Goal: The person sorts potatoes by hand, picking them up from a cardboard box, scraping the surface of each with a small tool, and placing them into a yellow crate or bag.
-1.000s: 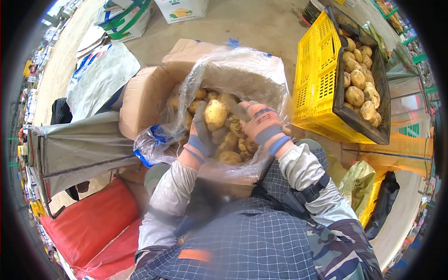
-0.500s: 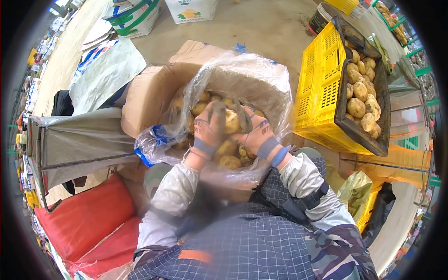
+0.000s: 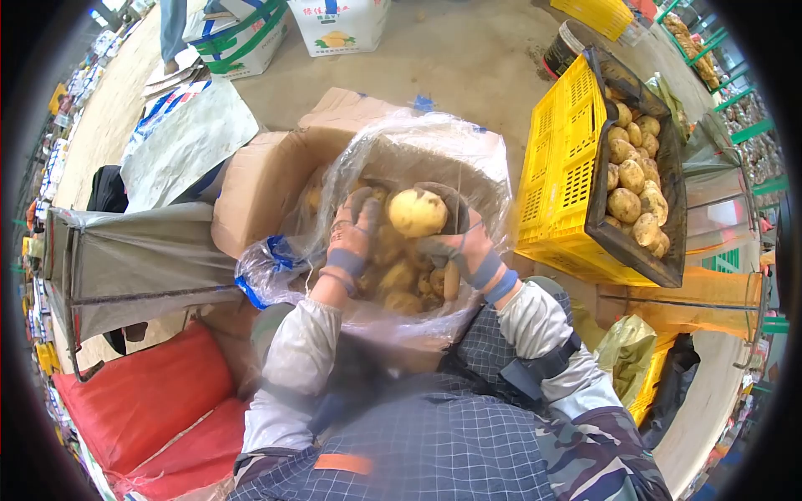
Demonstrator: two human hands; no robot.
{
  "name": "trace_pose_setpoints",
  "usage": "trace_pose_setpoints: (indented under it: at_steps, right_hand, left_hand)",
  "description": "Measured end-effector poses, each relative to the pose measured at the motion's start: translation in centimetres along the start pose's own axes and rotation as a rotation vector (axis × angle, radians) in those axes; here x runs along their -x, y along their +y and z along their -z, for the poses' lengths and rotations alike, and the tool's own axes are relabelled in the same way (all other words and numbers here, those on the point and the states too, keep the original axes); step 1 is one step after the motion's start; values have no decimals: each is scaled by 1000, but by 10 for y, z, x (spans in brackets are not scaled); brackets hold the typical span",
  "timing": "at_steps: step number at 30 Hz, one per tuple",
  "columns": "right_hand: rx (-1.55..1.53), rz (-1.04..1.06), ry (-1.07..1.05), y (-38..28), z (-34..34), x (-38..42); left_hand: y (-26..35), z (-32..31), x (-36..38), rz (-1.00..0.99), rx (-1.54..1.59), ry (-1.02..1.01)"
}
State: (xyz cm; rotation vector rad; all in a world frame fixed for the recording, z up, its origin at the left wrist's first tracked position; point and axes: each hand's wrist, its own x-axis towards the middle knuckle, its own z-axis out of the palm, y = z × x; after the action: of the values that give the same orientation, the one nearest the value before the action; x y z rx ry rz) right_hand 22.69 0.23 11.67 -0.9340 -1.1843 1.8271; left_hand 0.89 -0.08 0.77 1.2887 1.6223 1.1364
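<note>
A large pale potato is gripped by my gloved right hand, with dark-coated fingers curved round its far and right sides and the thumb below it. My gloved left hand hangs just left of that potato, fingers stretched forward and somewhat parted, with no object visible in it. Beneath both hands, more potatoes lie in a clear plastic liner inside an open cardboard box. Some potatoes in the box are blurred or covered by the plastic and my hands.
To the right, a tilted yellow crate with a dark rim holds several potatoes. Red sacks lie at lower left. White printed cartons stand at the back. A person's leg shows at upper left.
My right hand has lifted the potato slightly and turned it, showing more of its pale surface. My left hand has shifted a little left, away from it. A person's leg has appeared at upper left.
</note>
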Motion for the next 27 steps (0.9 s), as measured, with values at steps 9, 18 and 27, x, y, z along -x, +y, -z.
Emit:
trace_pose_setpoints:
  at_steps: [9, 18, 27]
  right_hand:
    - [906, 308, 240, 19, -9, 8]
    - [682, -6, 218, 57, 14, -2]
    - [-52, -12, -4, 6, -14, 9]
  left_hand:
    - [92, 10, 33, 10, 534, -456]
    - [95, 6, 33, -327, 200, -270]
    - [58, 2, 17, -339, 264, -92]
